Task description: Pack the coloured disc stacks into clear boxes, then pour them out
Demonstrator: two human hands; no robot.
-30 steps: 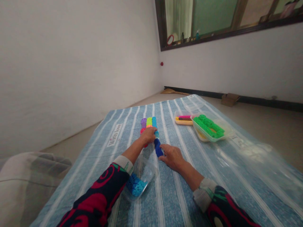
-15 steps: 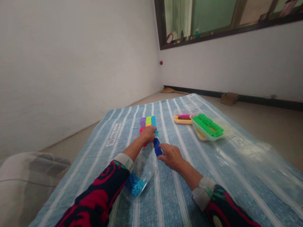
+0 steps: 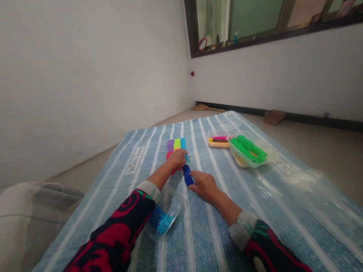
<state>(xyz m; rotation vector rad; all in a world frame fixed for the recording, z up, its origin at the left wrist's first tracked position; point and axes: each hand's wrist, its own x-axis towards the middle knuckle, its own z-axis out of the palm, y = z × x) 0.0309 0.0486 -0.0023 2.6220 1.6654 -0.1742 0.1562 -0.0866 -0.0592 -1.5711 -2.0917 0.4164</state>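
Observation:
Colourful pieces [image 3: 177, 143] in purple, yellow-green, blue and red lie side by side on the striped cloth. My left hand [image 3: 177, 158] rests over their near part, fingers pressed together at the light blue edge; what they pinch is hidden. A dark blue piece [image 3: 187, 176] extends toward me from that edge. My right hand [image 3: 204, 185] has thumb and fingers closed on its near right side. Beneath my left forearm, a clear container [image 3: 172, 211] holds light blue pieces [image 3: 162, 221].
Right of the hands, a clear tub holds green pieces [image 3: 246, 148], beside a box of pink, brown and yellow pieces [image 3: 219, 139]. Clear plastic wrap [image 3: 309, 189] lies at the right. A "With love" print [image 3: 135, 160] marks the cloth at left.
The whole view has shifted very slightly. Both hands keep nearly the same places at the coloured pieces and the dark blue piece.

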